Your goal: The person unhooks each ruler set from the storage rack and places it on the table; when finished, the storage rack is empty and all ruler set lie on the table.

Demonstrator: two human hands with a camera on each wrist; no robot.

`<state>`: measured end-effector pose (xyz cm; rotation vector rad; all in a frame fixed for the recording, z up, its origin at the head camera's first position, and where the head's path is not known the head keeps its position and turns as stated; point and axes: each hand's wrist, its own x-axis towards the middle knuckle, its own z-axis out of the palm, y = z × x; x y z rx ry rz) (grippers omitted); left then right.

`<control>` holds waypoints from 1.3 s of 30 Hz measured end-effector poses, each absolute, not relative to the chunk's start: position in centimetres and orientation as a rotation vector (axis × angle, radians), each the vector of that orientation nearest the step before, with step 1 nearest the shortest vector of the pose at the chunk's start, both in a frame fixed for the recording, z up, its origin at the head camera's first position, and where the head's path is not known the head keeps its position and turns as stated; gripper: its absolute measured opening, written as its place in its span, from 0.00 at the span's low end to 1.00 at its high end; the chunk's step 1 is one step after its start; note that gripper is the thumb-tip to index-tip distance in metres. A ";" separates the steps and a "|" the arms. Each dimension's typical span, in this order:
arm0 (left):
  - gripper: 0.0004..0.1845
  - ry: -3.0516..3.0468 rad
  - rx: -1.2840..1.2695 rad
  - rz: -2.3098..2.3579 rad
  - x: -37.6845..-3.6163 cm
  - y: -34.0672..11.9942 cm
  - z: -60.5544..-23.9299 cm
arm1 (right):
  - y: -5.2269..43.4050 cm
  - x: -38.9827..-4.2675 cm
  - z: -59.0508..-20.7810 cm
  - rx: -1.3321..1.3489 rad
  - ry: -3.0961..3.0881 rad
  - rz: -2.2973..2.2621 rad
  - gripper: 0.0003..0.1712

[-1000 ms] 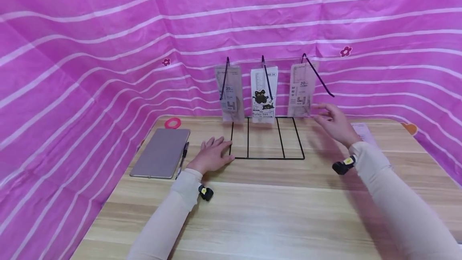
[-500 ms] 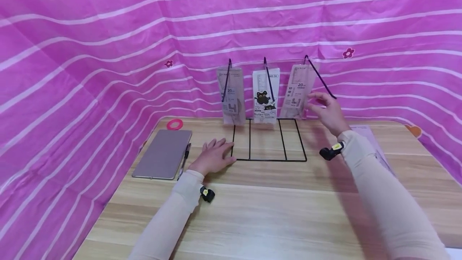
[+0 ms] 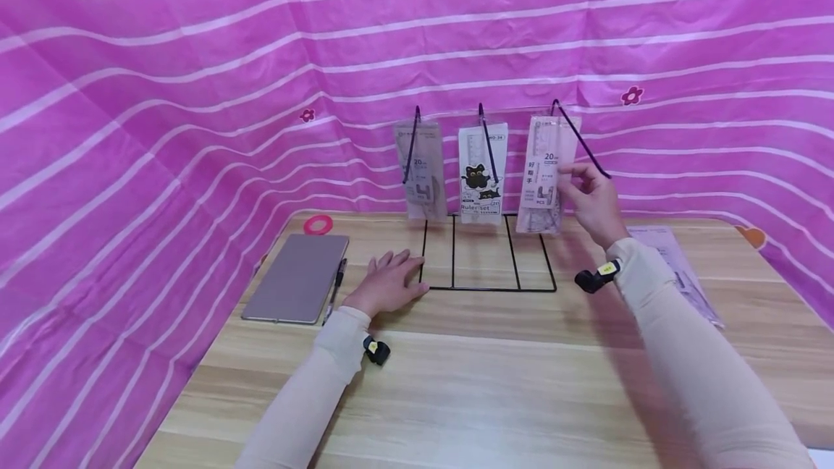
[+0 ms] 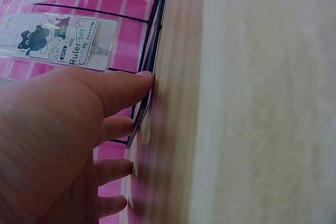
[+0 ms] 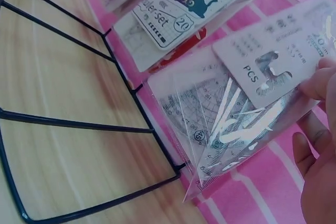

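Note:
A black wire display rack stands on the table, its base lying flat. From its right hook hangs a pink ruler set packet, with clear rulers and a protractor visible inside. My right hand pinches this packet's right edge, thumb in front. The middle hook bears a white cat-print ruler set, and another pink ruler packet hangs from the left hook. With fingers spread, my left hand rests at the base's left front corner; its thumb touches the wire.
A grey notebook lies on the left with a black pen beside it and a pink ring behind. Another pink ruler packet lies on the right, partly under the right forearm. A striped pink cloth hangs behind the table.
The right hand has moved left to the right packet and taken its edge. That packet swung left, then turned back to hang straighter, facing forward. The left hand stays at the base.

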<state>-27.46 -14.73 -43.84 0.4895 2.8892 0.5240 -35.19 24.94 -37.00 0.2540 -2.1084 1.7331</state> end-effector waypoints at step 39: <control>0.38 2.869 0.484 0.549 -27.6 -14.7 -43.7 | 29.0 -23.8 -34.7 0.342 -2.454 1.390 0.20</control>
